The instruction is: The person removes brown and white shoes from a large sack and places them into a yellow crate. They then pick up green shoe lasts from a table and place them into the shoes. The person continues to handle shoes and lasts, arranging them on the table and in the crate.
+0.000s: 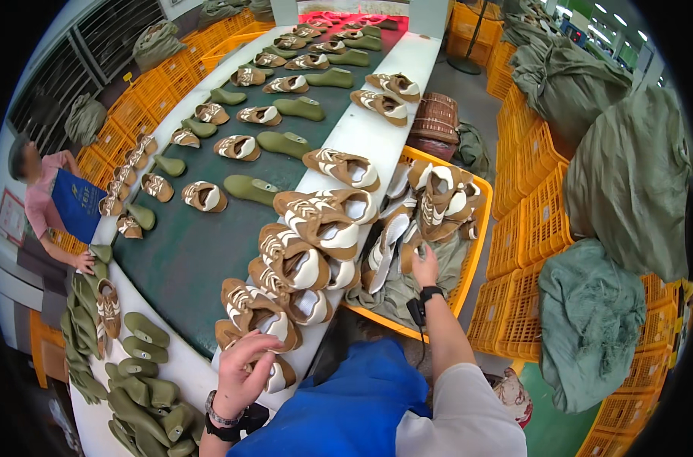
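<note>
My left hand (pixel 240 375) is beside the nearest brown-and-white sneakers (pixel 251 308) piled on the white table edge. Its fingers are bent but apart from the thumb, with nothing visibly held between them. Down to the right, my right hand (pixel 425 268) reaches into a yellow crate (pixel 474 255) lined with grey-green cloth. Its fingers are closed on a brown sneaker (pixel 408 257), partly hidden by the hand. Beside that one lie a sneaker with its sole showing (pixel 384 247) and several more brown sneakers (pixel 441 194).
Pairs of sneakers and green shoe lasts (pixel 284 143) line the dark green conveyor belt (pixel 164 278). More lasts (pixel 144 400) are heaped at lower left. Across the belt stands a co-worker in a blue apron (pixel 76 206), one hand on the lasts. Stacked yellow crates (pixel 525 240) and cloth-covered loads (pixel 624 183) border the right.
</note>
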Demonstrator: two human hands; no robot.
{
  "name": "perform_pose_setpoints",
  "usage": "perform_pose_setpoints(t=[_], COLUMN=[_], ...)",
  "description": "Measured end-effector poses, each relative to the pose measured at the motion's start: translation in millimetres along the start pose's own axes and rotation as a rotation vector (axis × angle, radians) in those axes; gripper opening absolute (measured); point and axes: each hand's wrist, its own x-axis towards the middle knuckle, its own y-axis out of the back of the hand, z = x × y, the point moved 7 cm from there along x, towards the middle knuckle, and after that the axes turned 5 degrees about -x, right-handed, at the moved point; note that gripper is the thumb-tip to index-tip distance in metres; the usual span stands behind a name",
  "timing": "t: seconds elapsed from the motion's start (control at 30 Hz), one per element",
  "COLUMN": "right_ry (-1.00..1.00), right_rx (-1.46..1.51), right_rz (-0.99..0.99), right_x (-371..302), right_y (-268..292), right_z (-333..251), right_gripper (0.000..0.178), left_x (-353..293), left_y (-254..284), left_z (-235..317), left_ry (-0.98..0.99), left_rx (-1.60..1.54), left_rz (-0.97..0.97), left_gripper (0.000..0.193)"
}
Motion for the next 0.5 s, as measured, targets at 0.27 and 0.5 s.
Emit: perform_pose_setpoints(t=[0.27, 0.5], right_ry=[0.118, 0.502], right_rx=[-0.065, -0.102], right_rz=[-0.611, -0.197], right_x=[-50.2, -115.4], right_y=[37.9, 227.2], right_z=[-43.8, -146.1], right_gripper=[0.032, 0.015], left_x=[34.3, 65.7], left_y=[-71.4, -157.4], left_z=[-12.1, -71.4], left_ry=[0.101, 0.367], left_rx=[-0.059, -0.296], left_rz=[-0.258, -0.496], left_gripper=[0.019, 0.062])
